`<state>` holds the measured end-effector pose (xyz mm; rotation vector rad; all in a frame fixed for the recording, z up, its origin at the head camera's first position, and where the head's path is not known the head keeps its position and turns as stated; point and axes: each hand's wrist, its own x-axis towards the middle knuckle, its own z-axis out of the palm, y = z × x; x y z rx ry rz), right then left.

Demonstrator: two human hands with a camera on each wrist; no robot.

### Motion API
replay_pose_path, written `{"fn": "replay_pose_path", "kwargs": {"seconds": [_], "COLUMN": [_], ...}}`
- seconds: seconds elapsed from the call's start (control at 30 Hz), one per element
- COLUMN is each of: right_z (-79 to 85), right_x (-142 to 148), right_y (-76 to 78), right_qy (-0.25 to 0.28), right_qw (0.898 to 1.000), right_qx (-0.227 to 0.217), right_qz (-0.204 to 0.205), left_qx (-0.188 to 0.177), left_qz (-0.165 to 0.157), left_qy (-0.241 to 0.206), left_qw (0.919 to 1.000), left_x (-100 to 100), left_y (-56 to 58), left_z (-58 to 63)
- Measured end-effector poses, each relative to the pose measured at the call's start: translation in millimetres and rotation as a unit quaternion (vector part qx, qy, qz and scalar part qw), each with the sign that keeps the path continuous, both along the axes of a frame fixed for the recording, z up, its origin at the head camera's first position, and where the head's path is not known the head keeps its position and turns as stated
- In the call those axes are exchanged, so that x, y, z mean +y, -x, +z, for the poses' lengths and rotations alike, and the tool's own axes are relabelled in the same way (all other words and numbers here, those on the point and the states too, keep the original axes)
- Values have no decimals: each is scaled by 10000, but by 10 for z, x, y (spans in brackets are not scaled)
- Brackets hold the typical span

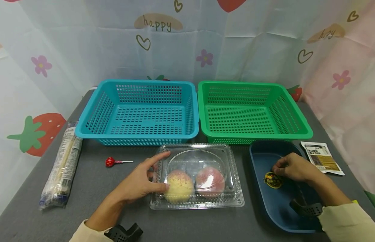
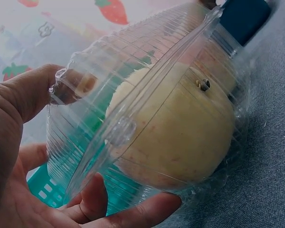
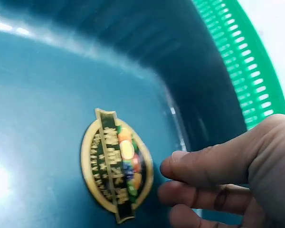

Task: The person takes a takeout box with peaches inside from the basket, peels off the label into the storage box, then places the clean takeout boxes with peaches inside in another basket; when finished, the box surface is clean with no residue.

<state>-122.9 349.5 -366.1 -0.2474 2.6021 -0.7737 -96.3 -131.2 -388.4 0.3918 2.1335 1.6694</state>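
A clear plastic box with two peach-like fruits, one yellowish and one pink, sits at the middle of the table. My left hand grips its left side, thumb and index finger on the lid, other fingers bent along the side. In the left wrist view the yellowish fruit shows through the plastic. A black and gold oval sticker with a fruit picture lies on the floor of the dark blue tray. Just beside the sticker, my right hand reaches into the tray, fingertips loosely together at its edge.
Behind stand a blue basket and a green basket, both without contents. A red lollipop and a long wrapped pack lie on the left. A white and brown packet is right of the tray.
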Motion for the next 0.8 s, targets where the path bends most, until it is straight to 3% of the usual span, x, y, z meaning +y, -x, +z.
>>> {"fn": "replay_pose_path", "kwargs": {"seconds": [0.23,0.5,0.8], "right_z": [148,458,802], "right_x": [-11,-75,-64], "right_y": [-6,-42,-53], "right_qy": [-118,104,-116], "right_qw": [9994,9982,9872], "right_qx": [313,592,1592], "right_qz": [117,13,42], "left_qx": [-24,-14,1], "left_qz": [26,76,126], "left_qy": [-23,91,183], "left_qw": [10000,9999,9998], "left_x": [-2,10,31], "left_y": [-2,-12,-13], "left_z": [-3,11,23]}}
